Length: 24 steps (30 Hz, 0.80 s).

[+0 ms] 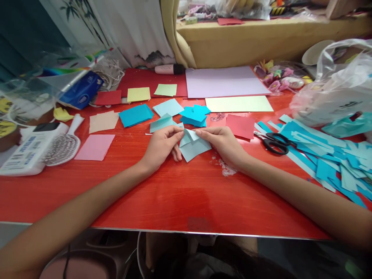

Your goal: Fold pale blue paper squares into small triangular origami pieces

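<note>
Both hands are occupied with one light blue paper sheet (195, 150), located over the middle of the red desk (162, 201) and partly folded, with a raised crease along its upper part. The left hand (162, 141) grips it at the upper left between thumb and fingers, the remaining fingers curled beneath. The right hand (223, 143) pinches the upper right edge between thumb and forefinger.

Directly behind the left hand lies a folded pale teal paper piece (161, 123); just beyond the sheet are folded bright blue paper pieces (194, 115), piled loosely. A stack of blue paper squares (136, 115) and a stack of pale blue squares (167, 107) lie farther back. A red paper square (241, 127) rests just behind the right hand.

To the right, black-handled scissors (275, 143) lie beside a heap of blue paper offcuts (325, 149), their handles touching or overlapping its edge. At the left, a pink paper square (95, 147) lies near a paddle hairbrush (62, 149). A lavender sheet (223, 82) lies flat at the rear.
</note>
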Available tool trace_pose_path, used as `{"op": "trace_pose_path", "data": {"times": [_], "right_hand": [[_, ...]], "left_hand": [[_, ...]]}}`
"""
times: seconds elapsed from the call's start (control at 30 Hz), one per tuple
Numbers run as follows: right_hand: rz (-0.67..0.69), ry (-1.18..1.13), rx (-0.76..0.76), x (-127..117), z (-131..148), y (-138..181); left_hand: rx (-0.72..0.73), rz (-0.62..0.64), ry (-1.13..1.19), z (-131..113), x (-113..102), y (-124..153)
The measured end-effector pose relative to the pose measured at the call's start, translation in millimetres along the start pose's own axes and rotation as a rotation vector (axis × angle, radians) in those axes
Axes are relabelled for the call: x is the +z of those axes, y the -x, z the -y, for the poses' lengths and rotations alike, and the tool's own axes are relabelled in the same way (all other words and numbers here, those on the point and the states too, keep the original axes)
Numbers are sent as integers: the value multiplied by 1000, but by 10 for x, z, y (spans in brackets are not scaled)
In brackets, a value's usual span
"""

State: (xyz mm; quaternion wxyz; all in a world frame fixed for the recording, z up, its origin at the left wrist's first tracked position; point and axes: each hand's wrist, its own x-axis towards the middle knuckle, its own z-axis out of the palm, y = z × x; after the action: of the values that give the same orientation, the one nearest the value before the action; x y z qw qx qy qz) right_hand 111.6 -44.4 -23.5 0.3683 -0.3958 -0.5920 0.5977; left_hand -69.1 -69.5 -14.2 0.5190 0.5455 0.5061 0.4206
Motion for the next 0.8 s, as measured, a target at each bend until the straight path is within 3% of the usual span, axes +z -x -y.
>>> {"op": "trace_pose_path", "data": {"times": [0.17,0.8], "right_hand": [[56,-25,35,-11,14,-6],[-24,147,-29,4,15,-8]], "left_hand": [[-10,-8,-7,-12,5,5],[-26,22,-10,-12,7,2]]}}
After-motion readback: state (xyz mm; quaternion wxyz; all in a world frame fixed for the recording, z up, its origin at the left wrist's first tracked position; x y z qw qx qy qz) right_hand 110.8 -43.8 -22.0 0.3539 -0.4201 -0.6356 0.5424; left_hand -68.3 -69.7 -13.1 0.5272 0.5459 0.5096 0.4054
